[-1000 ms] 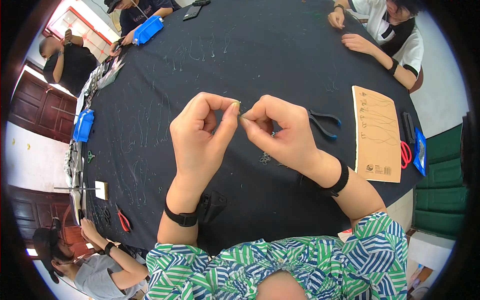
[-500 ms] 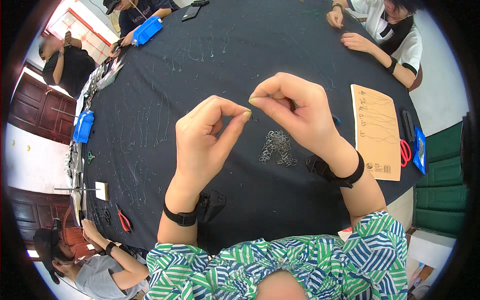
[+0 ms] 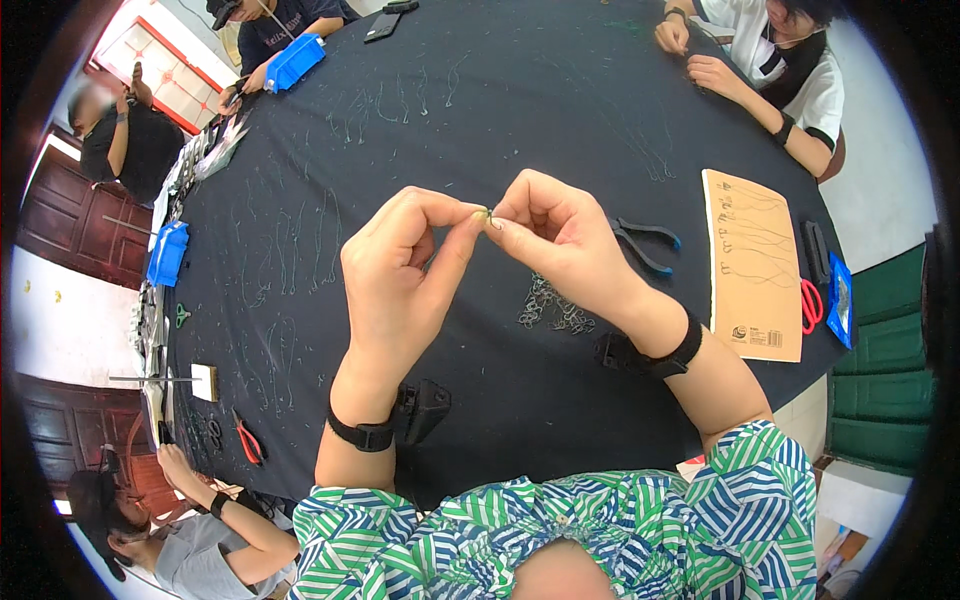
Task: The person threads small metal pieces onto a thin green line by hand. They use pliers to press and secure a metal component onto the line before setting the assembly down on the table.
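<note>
Pinching a small metal piece [image 3: 487, 213] between both hands' fingers [image 3: 462, 222] | black round table [image 3: 420, 120] | wooden doors [image 3: 50, 215]

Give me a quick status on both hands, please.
Left hand and right hand pinching one small metal piece together. Wire pile beneath. Nothing obstructing.

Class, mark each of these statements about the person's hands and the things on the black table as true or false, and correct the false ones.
1. Both hands, left hand and right hand, pinch a small metal piece. True.
2. The pliers are in the right hand. False: they lie on the table.
3. A tan card lies right of the pliers. True.
4. The red scissors lie on the blue tray. False: they lie beside the card.
</note>
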Action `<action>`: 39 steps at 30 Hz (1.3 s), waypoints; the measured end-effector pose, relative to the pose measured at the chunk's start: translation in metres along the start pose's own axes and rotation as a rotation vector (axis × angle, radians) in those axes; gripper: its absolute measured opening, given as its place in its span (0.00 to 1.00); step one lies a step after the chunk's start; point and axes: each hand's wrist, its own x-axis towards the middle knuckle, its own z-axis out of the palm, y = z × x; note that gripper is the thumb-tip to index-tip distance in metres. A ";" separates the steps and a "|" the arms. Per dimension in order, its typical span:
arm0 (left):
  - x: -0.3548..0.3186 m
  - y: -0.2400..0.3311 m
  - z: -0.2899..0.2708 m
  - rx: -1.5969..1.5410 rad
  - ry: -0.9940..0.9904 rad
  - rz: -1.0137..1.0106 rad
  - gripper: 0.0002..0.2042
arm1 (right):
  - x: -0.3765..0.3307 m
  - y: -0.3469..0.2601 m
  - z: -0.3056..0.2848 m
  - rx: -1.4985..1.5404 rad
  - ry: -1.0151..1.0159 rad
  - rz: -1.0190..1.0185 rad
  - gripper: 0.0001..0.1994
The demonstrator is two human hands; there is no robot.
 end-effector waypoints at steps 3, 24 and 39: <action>0.001 -0.001 0.001 0.035 0.027 0.014 0.04 | -0.006 -0.005 0.003 -0.126 0.019 -0.051 0.06; 0.001 0.002 -0.001 0.047 -0.058 0.113 0.04 | 0.006 -0.034 -0.017 -0.345 0.102 -0.202 0.05; 0.002 0.000 0.000 0.074 0.041 0.071 0.05 | -0.005 -0.023 -0.002 -0.502 -0.017 -0.341 0.04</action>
